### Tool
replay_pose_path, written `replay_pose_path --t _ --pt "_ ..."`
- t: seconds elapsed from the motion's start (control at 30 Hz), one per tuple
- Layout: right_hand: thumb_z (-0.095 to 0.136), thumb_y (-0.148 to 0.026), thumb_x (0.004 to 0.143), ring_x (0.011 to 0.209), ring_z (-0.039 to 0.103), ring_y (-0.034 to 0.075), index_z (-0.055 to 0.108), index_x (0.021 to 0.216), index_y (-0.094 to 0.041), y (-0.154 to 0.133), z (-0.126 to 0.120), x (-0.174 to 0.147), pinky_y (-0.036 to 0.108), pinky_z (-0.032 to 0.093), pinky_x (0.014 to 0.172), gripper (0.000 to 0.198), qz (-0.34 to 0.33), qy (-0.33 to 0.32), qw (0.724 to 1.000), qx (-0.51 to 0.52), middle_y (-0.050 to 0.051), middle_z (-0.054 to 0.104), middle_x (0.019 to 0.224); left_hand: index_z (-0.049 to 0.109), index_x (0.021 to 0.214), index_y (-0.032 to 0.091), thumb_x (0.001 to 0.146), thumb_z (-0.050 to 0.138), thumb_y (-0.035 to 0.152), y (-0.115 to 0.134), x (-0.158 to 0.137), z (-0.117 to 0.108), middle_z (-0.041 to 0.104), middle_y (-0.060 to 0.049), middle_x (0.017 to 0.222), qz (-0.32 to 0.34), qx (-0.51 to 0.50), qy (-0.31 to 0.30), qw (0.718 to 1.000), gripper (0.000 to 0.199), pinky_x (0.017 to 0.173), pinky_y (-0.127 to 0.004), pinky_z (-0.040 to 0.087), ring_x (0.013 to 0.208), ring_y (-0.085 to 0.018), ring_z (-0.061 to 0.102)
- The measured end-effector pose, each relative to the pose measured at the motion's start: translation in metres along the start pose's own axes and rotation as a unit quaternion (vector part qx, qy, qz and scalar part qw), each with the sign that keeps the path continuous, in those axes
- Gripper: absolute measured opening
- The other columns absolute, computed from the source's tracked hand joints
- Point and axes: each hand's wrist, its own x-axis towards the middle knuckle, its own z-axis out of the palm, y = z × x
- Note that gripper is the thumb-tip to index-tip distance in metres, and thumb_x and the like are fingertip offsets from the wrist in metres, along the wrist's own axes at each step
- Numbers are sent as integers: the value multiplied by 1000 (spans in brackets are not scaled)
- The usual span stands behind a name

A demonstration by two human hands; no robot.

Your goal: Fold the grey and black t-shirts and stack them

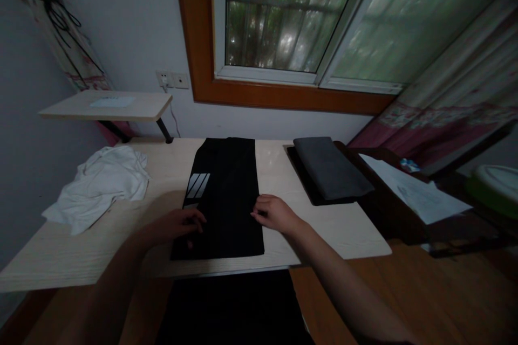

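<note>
Where black cloth (230, 172) ends, right hand (275, 213) narrow, grip unclear, left hand (178, 225) half-spread, tabletop (343, 226) rightward

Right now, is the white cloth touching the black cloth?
Apart. The head view shows a strip of tabletop between the white cloth and the black cloth.

The left hand (178, 225) hides part of one edge of the black garment (230, 199). Marks on the white sheet (415, 187) are too faint to read (the green-and-white tub (496, 186) nearby is cut off at right).
</note>
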Motion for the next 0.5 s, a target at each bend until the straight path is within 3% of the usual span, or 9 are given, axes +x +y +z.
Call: replay_pose_path --t 0.17,0.27,0.33,0.4,0.47,0.5 --pt "60 -27 98 63 54 14 63 66 -21 -6 -5 -9 27 38 64 33 6 -53 997 54 0 58 67 60 132 30 91 66 47 16 -13 2 75 -6 112 -52 -70 -119 989 44 66 -31 57 68 -17 74" --pt "58 -30 101 62 53 14 59 63 -21 -3 -3 -8 27 38 63 39 31 -24 997 60 0 56 65 54 143 34 94 62 53 21 -12 -6 75 -7 119 -35 -46 -119 991 53 62 -28 55 67 -15 72" --pt "58 -31 101 65 56 14 62 68 -21 2 -1 -4 27 40 64 35 76 35 995 44 0 58 69 56 142 33 94 60 56 20 -4 -14 74 -7 122 -9 -12 -50 999 53 61 -28 55 66 -15 69" --pt "61 -28 100 76 61 17 67 79 -21 9 1 2 29 45 72 23 118 95 988 18 2 63 79 62 136 28 96 56 55 15 9 -22 75 -7 119 20 36 65 997 48 64 -31 56 67 -15 68" --pt "66 -24 97 93 63 21 71 96 -22 14 2 8 32 49 85 5 128 126 984 -12 5 68 95 67 127 24 98 52 51 8 26 -29 75 -8 114 65 113 197 972 42 75 -36 57 80 -20 70" --pt "67 -23 96 100 63 22 71 103 -22 16 2 11 35 50 91 8 121 127 984 -26 7 68 102 70 123 23 98 52 47 5 34 -31 74 -9 116 99 164 248 950 38 83 -39 57 92 -23 71"
